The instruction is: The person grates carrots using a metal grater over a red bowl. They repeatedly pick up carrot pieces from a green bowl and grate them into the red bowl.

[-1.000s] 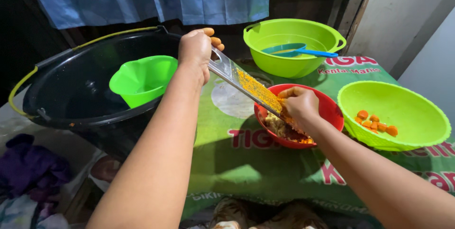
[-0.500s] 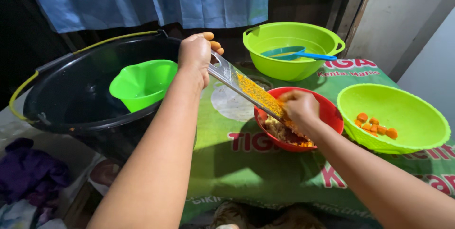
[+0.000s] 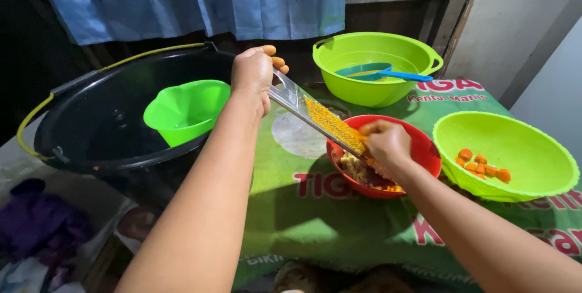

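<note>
My right hand [image 3: 384, 143] covers whatever I press against the grater [image 3: 318, 118], so I cannot tell what the piece is. The grater's lower end is hidden behind that hand, inside the red bowl [image 3: 424, 150]. My left hand [image 3: 253, 74] wraps its handle, hiding most of it. My right forearm covers part of the grated heap in the red bowl. Right of the red bowl, the tablecloth [image 3: 303, 208] runs off the picture's edge, its print cut short. Left of the red bowl, the black tub [image 3: 91, 141] hides the lower part of the small green bowl [image 3: 185, 108]. The purple heap [image 3: 36, 220] below the tub is too dark to identify.
</note>
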